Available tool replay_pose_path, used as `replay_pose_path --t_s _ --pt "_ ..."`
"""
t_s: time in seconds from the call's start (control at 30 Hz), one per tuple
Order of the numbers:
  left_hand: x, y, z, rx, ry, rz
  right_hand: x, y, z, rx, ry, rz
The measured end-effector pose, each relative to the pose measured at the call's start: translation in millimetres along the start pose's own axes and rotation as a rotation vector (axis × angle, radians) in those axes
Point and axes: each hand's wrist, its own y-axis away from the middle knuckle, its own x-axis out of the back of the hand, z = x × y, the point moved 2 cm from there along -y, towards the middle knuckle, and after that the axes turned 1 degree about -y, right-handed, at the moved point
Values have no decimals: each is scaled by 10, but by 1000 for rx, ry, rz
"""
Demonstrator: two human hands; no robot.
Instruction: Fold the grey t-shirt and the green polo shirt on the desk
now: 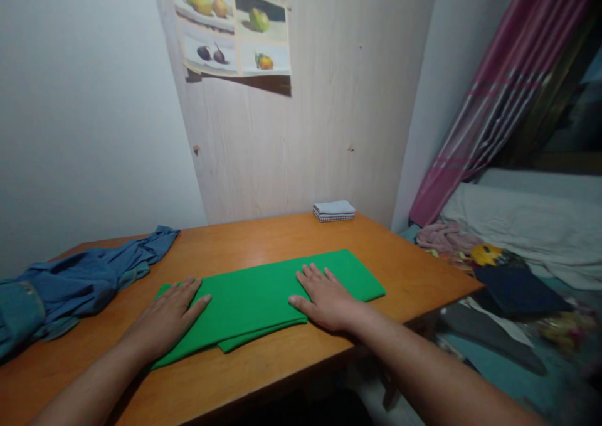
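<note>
A bright green cloth (254,294), folded into a long flat strip, lies across the front part of the wooden table. One folded layer sticks out a little along its near edge. My left hand (164,316) rests flat on the strip's left end, with the fingers stretched out and the thumb apart. Toward the right part of the cloth, my right hand (324,297) lies palm down with its fingers spread. Neither hand grips the fabric.
A crumpled blue denim garment (89,282) lies along the left side of the table (226,244). Small folded cloths (333,211) are stacked at the back right. Beyond the table's right edge, clothes and bags lie in a heap beside a pink curtain (475,112).
</note>
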Motion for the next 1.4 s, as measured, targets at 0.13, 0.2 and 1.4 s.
replay_pose_path --t_s 0.13,0.2,1.4 --pt "-25 -23 -38 -9 2 13 -1 117 226 -52 47 5" --pt "-35 -27 -51 -24 4 21 42 161 417 -98 81 21" --pt "666 917 687 -198 75 58 560 394 577 -34 416 368"
